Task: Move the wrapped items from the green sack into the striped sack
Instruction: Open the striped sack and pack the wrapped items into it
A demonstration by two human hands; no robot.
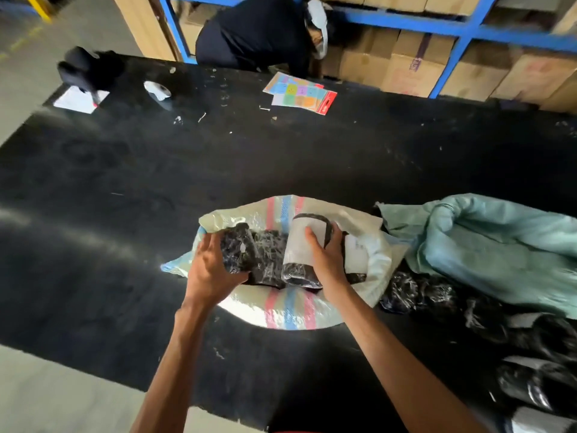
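grips black bundle [237, 253] in left hand [212, 271] | clasps labelled parcel [299, 245] in right hand [327, 260] | holds both in mouth of striped sack [287, 312], likely for release | has green sack [484, 242] beside for short reach

Nothing here can be read with certainty. The white label [300, 245] on the wrapped item [301, 276] in the striped sack [290, 310] shows no legible print. A second label [356, 249], just right of it in the sack's mouth, carries small dark marks, possibly a printed line, too blurred to read. Far beyond the sack, a cardboard box [406, 77] bears a smudged purple mark, and a colourful gridded sheet [296, 90] shows no readable words.
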